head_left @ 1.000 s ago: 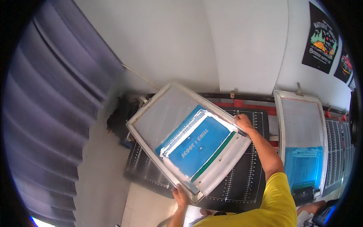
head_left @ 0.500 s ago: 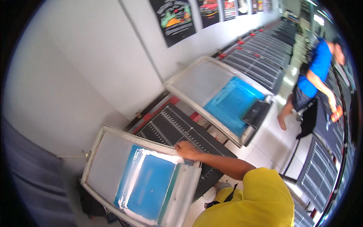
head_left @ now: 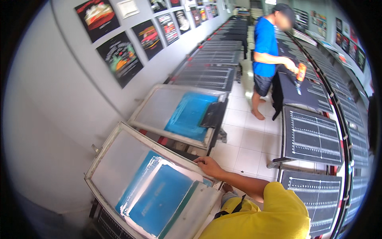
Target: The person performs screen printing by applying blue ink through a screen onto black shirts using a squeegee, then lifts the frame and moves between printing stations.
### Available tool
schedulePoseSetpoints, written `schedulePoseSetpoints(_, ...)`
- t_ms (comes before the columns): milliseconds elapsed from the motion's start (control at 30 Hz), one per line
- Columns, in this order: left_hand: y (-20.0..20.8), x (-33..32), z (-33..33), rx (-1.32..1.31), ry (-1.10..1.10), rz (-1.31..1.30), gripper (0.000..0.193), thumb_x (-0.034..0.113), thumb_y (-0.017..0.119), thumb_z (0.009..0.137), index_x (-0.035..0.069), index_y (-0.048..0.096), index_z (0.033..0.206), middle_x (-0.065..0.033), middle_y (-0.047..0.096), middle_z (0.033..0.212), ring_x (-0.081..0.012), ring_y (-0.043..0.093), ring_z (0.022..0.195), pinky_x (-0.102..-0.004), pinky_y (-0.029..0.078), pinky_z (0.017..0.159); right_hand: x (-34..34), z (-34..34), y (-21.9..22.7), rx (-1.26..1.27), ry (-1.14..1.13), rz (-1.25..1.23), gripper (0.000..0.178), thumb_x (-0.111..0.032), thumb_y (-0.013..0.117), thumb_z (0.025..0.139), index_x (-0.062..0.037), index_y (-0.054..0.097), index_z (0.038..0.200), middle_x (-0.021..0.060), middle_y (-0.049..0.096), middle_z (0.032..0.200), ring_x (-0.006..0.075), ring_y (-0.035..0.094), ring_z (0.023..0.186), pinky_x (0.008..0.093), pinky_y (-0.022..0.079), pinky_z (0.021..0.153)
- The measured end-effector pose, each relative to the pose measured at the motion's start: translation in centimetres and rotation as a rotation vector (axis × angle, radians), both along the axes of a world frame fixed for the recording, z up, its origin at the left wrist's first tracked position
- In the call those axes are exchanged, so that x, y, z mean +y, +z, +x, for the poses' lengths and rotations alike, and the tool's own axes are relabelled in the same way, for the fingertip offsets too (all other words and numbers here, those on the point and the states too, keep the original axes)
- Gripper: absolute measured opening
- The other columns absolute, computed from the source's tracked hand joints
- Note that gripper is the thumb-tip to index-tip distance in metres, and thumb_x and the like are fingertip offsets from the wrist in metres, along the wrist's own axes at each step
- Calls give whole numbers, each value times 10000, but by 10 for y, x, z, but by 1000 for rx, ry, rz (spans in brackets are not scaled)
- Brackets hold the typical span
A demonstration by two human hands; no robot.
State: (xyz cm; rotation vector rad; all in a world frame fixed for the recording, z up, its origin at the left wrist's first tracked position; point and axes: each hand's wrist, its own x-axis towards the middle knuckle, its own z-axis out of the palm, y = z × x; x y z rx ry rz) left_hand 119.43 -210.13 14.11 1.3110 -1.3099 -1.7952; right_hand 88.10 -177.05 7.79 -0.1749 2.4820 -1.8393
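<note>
A large screen-printing frame spans the lower left, with grey mesh and a blue stencil area edged with thick white ink. Across its near right end lies a wide pale squeegee with a green blade. My right hand, reaching out from a yellow sleeve, is closed on the frame's right-hand rim, thumb on top; its other fingers are partly hidden. My left hand is out of sight.
Beyond stands a second screen frame with blue stencil and a black squeegee. Black printing boards line both sides of a tiled aisle. A co-worker in blue aims an orange heat gun at dark fabric. Posters hang on the wall.
My view has swung right. The inked frame, gripped by my right hand, has shifted toward the second screen, covering the board between them; another board now shows at lower left.
</note>
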Motion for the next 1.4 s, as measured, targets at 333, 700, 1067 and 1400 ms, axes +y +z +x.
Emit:
schedulePoseSetpoints(333, -1, 32, -127, -64, -417, -252, 616, 457, 401, 1016, -44, 484, 1363, -173, 519, 1350, -296, 464, 1260, -370, 352, 1088, 133, -16, 25, -49, -173, -172, 298, -103, 499, 950, 38, 646, 1167, 140, 692, 1009, 188, 626, 917, 298, 481, 862)
schedulePoseSetpoints(700, 43, 189, -333, -45, -648, -258, 614, 455, 405, 1010, -45, 492, 1356, -171, 526, 1344, -297, 472, 1253, -373, 357, 1083, 282, -73, 46, -51, -314, -408, 299, -79, 467, 967, 8, 616, 1212, 107, 658, 1054, 162, 588, 955, 284, 458, 890)
schedulePoseSetpoints(1067, 56, 268, -468, -44, -775, -256, 612, 452, 409, 1004, -45, 501, 1349, -168, 533, 1338, -298, 481, 1247, -377, 362, 1078, 363, -138, 42, -43, -478, -431, 282, -64, 457, 972, -14, 615, 1199, 52, 637, 1012, 120, 552, 929, 259, 443, 880)
schedulePoseSetpoints(1400, 43, 282, -565, -71, -792, -249, 611, 450, 412, 999, -46, 509, 1343, -167, 540, 1333, -299, 488, 1240, -380, 366, 1073, 417, -236, 21, -79, -568, -442, 297, -25, 488, 948, -4, 632, 1206, 61, 634, 994, 120, 556, 908, 252, 443, 865)
